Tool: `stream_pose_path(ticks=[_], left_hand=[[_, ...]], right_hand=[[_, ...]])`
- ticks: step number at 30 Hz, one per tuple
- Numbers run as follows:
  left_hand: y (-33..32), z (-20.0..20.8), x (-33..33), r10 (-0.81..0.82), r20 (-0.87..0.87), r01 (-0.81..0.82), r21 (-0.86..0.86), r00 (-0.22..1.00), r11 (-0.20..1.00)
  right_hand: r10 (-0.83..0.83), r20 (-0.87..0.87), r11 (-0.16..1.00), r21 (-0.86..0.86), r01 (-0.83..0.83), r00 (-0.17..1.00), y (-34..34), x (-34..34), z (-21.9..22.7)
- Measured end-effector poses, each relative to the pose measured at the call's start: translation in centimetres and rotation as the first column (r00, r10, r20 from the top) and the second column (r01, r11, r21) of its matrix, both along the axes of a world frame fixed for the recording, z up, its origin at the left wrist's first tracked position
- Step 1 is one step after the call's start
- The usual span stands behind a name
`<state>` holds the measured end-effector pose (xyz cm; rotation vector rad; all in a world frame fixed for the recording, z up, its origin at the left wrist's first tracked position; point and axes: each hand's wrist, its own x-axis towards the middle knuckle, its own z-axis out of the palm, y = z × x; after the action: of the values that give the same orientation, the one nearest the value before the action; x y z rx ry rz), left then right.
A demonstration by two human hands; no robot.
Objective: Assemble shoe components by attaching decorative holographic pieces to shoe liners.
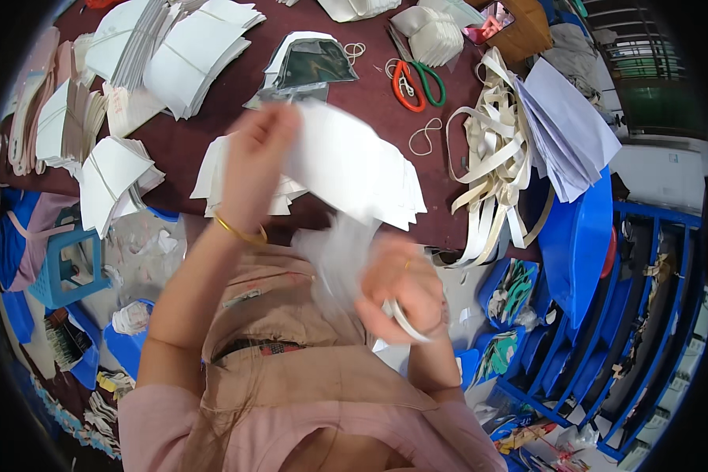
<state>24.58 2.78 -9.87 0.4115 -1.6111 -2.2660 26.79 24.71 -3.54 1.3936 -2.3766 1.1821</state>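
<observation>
My left hand (263,145), a gold bangle at its wrist, is raised over the dark red table with its fingers closed at the left end of a white, flat piece (322,149). Under and beside this piece, a fanned stack of similar white pieces (393,193) lies near the table's front edge. My right hand (405,287) is in front of the edge, blurred, with curled fingers. A white loop (403,321) sticks out of its grip, its kind unclear. A smeared, whitish sheet-like shape (338,256) shows between my hands; what it is cannot be made out.
Tied stacks of white pieces (197,59) stand at the far left. Red-and-green-handled scissors (417,85), a dark green stack (315,63) and string lie farther back. Cream straps (492,149) hang over the right edge, beside folded white sheets (566,130) and a blue rack (606,338).
</observation>
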Motion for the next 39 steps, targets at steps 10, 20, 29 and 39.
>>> stream_pose_path(ticks=[10, 20, 29, 39], left_hand=[[3.8, 2.9, 2.5, -0.551, -0.08, 0.551, 0.256, 0.831, 0.794], [3.7, 1.4, 3.2, -0.689, -0.082, 0.655, 0.41, 0.72, 0.635], [5.0, 1.4, 4.0, -0.571, -0.109, 0.581, 0.158, 0.814, 0.798], [4.3, 1.1, 4.6, -0.568, -0.164, 0.588, 0.136, 0.807, 0.797]], right_hand=[[-0.247, 0.212, 0.966, -0.029, 0.258, 0.946, -1.7, -1.7, 0.0], [0.05, 0.686, 0.98, -0.174, 0.097, 0.726, -0.5, -1.5, -1.6], [0.124, 0.828, 0.901, -0.324, 0.287, 0.546, 0.2, -1.5, -2.1], [0.115, 0.845, 0.901, -0.311, 0.304, 0.522, -0.1, -1.6, -2.6]])
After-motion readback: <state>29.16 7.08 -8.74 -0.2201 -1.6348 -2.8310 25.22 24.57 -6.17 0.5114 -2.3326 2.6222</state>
